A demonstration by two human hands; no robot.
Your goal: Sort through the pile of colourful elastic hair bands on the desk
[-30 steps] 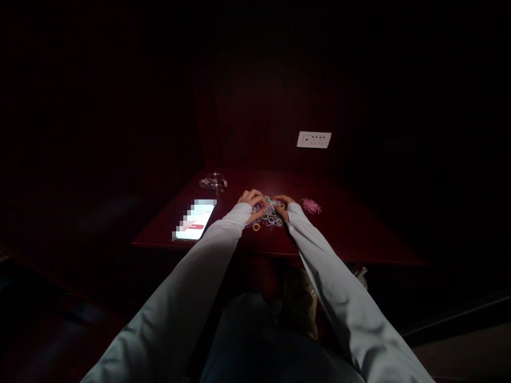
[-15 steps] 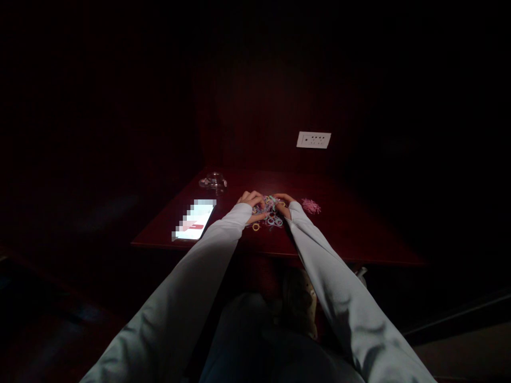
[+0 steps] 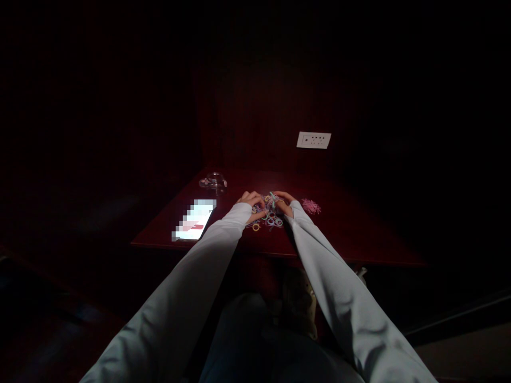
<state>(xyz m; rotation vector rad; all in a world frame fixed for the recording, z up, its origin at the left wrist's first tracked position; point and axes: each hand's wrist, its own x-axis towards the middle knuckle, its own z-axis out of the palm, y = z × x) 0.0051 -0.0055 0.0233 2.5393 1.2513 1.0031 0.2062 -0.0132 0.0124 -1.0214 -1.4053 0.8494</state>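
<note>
A loose heap of small coloured rubber rings [image 3: 268, 219] lies on the dark red table [image 3: 339, 234] in dim light. My left hand [image 3: 250, 202] rests on the heap's left side with its fingers curled into the rings. My right hand [image 3: 283, 202] is at the heap's far right side, its fingers pinched together on a ring or two lifted slightly off the heap. Both arms wear pale grey sleeves. A separate small pile of pink rings [image 3: 311, 206] lies to the right of my right hand.
A lit phone [image 3: 194, 219] lies face up on the table's left part. A small glass dish [image 3: 214, 182] stands at the far left corner. A white socket plate [image 3: 313, 140] is on the dark wall behind. My knees show under the table's near edge.
My right hand has drawn up and back a little from the heap, its fingers closing on rings. My left hand has stayed on the heap's left side.
</note>
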